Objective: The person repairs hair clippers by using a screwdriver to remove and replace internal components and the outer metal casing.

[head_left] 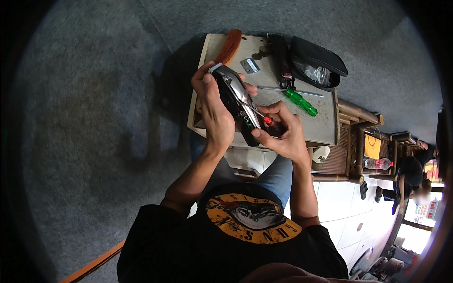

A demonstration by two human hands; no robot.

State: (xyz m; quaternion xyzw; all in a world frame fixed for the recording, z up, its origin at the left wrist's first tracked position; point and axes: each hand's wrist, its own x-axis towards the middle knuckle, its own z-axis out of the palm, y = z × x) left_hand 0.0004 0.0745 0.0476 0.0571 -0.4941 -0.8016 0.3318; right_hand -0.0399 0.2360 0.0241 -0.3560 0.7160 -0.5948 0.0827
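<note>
Right hand (283,134) with screwdriver (261,115) against left-held hair clipper (238,104).

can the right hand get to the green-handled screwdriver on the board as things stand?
Probably yes, but not freely. The green-handled screwdriver lies bare on the board, just beyond the right hand, with nothing over it. That hand already grips a small red-handled screwdriver at the hair clipper, so it would have to put it down first.
</note>
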